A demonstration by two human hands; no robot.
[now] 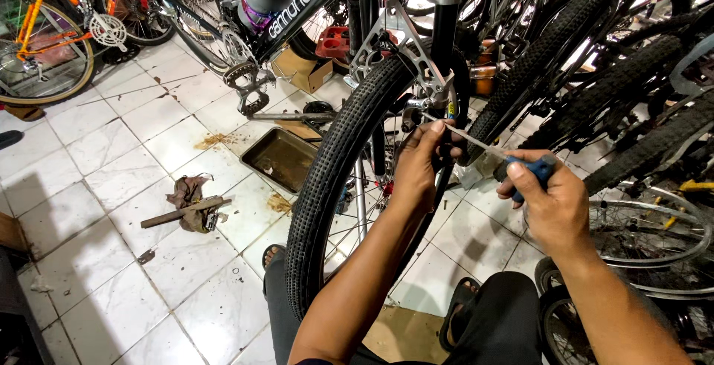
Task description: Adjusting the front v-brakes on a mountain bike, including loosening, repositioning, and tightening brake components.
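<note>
— Two hands at work, so what is the biggest thing by them?

— That black bicycle (pixel 312 0), whose frame rises up and away from both hands. Its front tyre (pixel 327 179) curves down just to the left of the left hand (pixel 416 168), and the silver fork brace (pixel 394 45) sits right above that hand.

— And what is the left hand doing?

— Its fingers are pinched together around the thin metal shaft of a screwdriver (pixel 487 145), close to the brake part at the rim. Whether it also touches the brake I cannot tell.

— The right hand?

— The right hand (pixel 550 201) is clamped around the screwdriver's blue handle, just right of the left hand and a little lower. The shaft runs up and leftward from it to the left hand's fingertips.

— Anything farther off?

— Well to the left of both hands a rusty metal tray (pixel 279 158) lies on the white floor tiles (pixel 111 157). Farther left still, a brown rag (pixel 190 197) lies with a dark metal bar (pixel 182 212) across it. More wheels crowd the space right of the right hand.
</note>
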